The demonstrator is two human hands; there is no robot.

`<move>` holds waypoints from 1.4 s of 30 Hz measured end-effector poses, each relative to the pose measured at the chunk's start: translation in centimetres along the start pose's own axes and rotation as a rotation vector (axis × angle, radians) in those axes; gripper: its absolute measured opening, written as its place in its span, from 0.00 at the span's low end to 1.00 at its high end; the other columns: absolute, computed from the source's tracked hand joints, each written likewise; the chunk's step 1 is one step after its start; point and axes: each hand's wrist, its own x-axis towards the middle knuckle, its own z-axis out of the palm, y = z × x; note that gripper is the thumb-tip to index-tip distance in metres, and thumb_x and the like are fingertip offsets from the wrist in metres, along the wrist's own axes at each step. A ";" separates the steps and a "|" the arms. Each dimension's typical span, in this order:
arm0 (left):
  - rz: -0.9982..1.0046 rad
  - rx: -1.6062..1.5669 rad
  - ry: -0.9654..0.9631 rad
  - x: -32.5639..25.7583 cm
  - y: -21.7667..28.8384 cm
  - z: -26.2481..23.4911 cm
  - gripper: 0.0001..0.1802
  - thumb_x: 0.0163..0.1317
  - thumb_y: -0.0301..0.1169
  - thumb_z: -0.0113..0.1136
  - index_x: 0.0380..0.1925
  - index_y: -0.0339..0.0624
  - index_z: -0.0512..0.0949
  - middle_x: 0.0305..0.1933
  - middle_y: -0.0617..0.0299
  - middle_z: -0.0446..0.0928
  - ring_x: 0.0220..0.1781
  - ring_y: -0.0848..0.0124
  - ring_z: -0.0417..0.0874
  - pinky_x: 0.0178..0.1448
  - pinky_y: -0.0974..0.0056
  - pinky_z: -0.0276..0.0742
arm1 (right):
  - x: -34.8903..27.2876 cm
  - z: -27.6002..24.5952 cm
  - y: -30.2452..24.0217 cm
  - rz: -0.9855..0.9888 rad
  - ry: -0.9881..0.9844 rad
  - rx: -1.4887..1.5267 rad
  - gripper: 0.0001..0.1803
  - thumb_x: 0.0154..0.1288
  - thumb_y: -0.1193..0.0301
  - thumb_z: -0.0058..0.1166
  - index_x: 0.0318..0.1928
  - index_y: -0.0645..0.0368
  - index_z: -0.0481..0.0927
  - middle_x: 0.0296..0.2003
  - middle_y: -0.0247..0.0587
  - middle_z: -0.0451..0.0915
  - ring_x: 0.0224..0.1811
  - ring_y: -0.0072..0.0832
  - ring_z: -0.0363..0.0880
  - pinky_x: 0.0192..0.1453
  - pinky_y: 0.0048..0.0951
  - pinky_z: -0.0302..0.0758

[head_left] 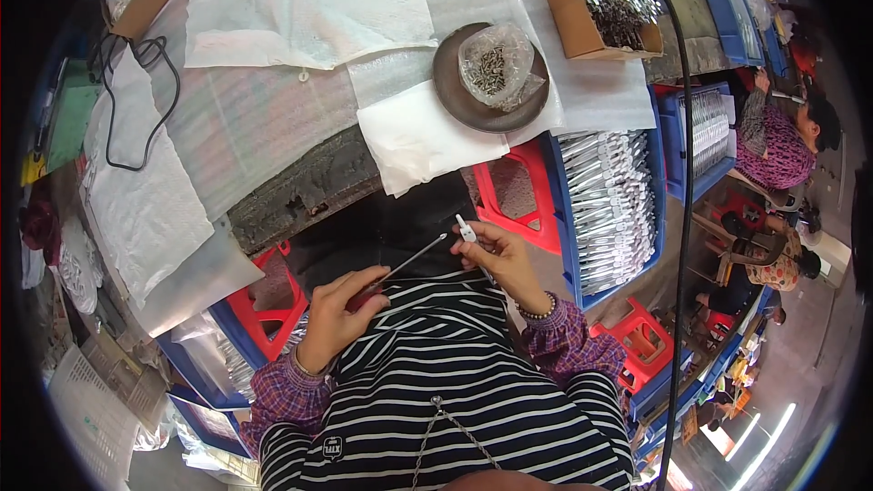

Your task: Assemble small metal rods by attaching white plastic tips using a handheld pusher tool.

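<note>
My left hand [338,316] pinches a slender silver metal rod [415,256] between thumb and fingers, and the rod slants up to the right over my lap. At its far end is a small pale tip, just short of my right hand [506,260]. The fingers of that hand are closed on a small white plastic piece [466,231] with a narrow prong on top and dark spots on its face. Rod tip and plastic piece are close together but appear apart.
Ahead is a covered workbench [291,109] with a brown dish [446,82] holding a bag of small metal parts [489,68]. A cardboard box [568,23] contains metal rods. To the right, a blue bin [566,245] holds several white-ended rods; red stools [637,345] and people [773,159] are beyond.
</note>
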 end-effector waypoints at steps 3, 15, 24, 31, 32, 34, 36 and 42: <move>-0.005 -0.024 0.016 0.1 0.1 -0.1 0.21 0.47 0.21 0.65 0.45 0.40 0.78 0.31 0.54 0.78 0.29 0.64 0.80 0.35 0.67 0.75 | 0.1 -0.2 0.3 -0.014 -0.004 0.001 0.17 0.64 0.74 0.54 0.53 0.64 0.74 0.35 0.35 0.81 0.32 0.15 0.77 0.38 0.17 0.75; -0.028 -0.059 -0.066 0.1 0.2 0.0 0.21 0.48 0.20 0.64 0.45 0.40 0.78 0.31 0.57 0.78 0.28 0.68 0.79 0.33 0.70 0.72 | 0.2 -0.1 0.1 0.012 -0.008 -0.003 0.17 0.64 0.75 0.53 0.54 0.64 0.74 0.36 0.36 0.81 0.33 0.15 0.76 0.38 0.17 0.75; 0.037 -0.071 -0.066 0.4 0.7 0.1 0.18 0.48 0.20 0.63 0.43 0.37 0.78 0.32 0.54 0.79 0.32 0.65 0.81 0.37 0.69 0.75 | 0.1 -0.2 0.5 -0.012 -0.020 -0.025 0.17 0.65 0.74 0.53 0.54 0.63 0.73 0.37 0.35 0.81 0.33 0.15 0.76 0.39 0.16 0.75; 0.020 -0.103 -0.074 0.3 0.7 0.4 0.15 0.49 0.19 0.62 0.40 0.36 0.79 0.33 0.54 0.79 0.33 0.64 0.81 0.37 0.68 0.75 | -0.1 0.2 0.7 -0.009 -0.010 -0.019 0.18 0.65 0.74 0.53 0.55 0.64 0.73 0.37 0.35 0.81 0.34 0.15 0.76 0.39 0.16 0.75; 0.016 -0.095 -0.079 0.4 0.8 0.4 0.15 0.50 0.19 0.61 0.40 0.36 0.79 0.34 0.54 0.79 0.33 0.64 0.82 0.37 0.68 0.75 | -0.1 0.3 0.7 -0.025 0.002 -0.032 0.18 0.65 0.74 0.53 0.55 0.63 0.73 0.37 0.35 0.81 0.33 0.15 0.76 0.38 0.16 0.75; 0.015 -0.098 -0.076 0.3 0.8 0.6 0.14 0.50 0.19 0.61 0.40 0.36 0.79 0.34 0.54 0.79 0.33 0.63 0.82 0.37 0.67 0.75 | -0.1 0.4 0.7 -0.040 0.014 -0.045 0.18 0.65 0.74 0.53 0.55 0.63 0.73 0.37 0.34 0.81 0.33 0.15 0.76 0.38 0.16 0.75; 0.013 -0.101 -0.074 0.3 0.9 0.7 0.14 0.50 0.19 0.61 0.40 0.36 0.79 0.34 0.54 0.79 0.33 0.63 0.82 0.37 0.67 0.76 | -0.1 0.3 0.7 -0.057 0.029 -0.093 0.18 0.65 0.74 0.53 0.55 0.63 0.74 0.36 0.34 0.81 0.33 0.14 0.76 0.38 0.16 0.75; 0.009 -0.087 -0.054 0.4 1.0 0.7 0.13 0.50 0.19 0.61 0.39 0.36 0.80 0.33 0.54 0.79 0.32 0.64 0.82 0.36 0.68 0.76 | -0.1 0.1 0.8 -0.054 0.030 -0.071 0.18 0.65 0.73 0.54 0.54 0.62 0.74 0.35 0.33 0.81 0.32 0.14 0.76 0.37 0.16 0.74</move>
